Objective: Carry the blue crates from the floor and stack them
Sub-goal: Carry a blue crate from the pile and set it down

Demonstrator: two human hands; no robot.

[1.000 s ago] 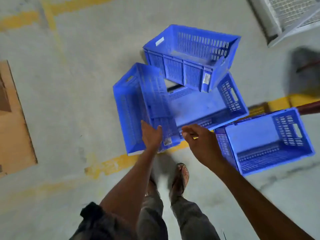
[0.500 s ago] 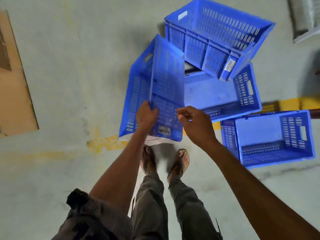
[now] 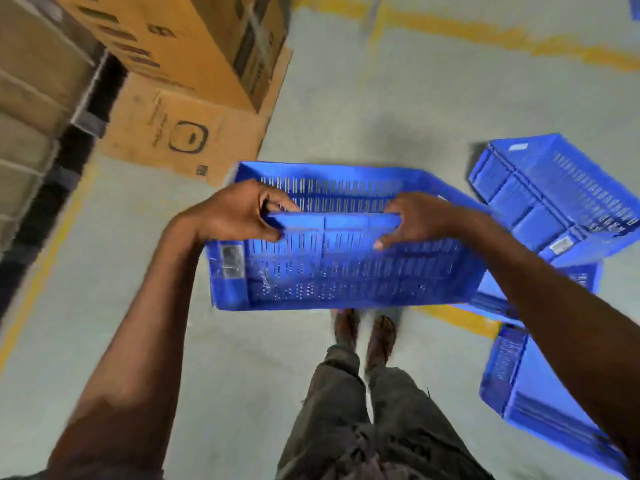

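While both hands clamp its near rim, a crate (image 3: 339, 268) hangs above the floor (image 3: 104, 341).
Left grip (image 3: 239, 211) and right grip (image 3: 415, 218) pinch it; more crates (image 3: 554, 199) lie right.

We see open floor (image 3: 346, 109) at upper centre; cardboard boxes (image 3: 194, 95) block the upper left, loose blue crates (image 3: 554, 199) crowd the right.

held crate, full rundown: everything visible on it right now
The held crate is blue and looks like moulded plastic, rectangular, with rows of vertical slots through its long walls and a solid rim band. A pale, blurred label sits on its near-left corner. It is up off the floor, above the person's feet, open top facing up and away, roughly level. The left hand and right hand both clamp the near long rim, fingers curled over it. Inside looks empty as far as can be seen. Motion blur hides finer detail.
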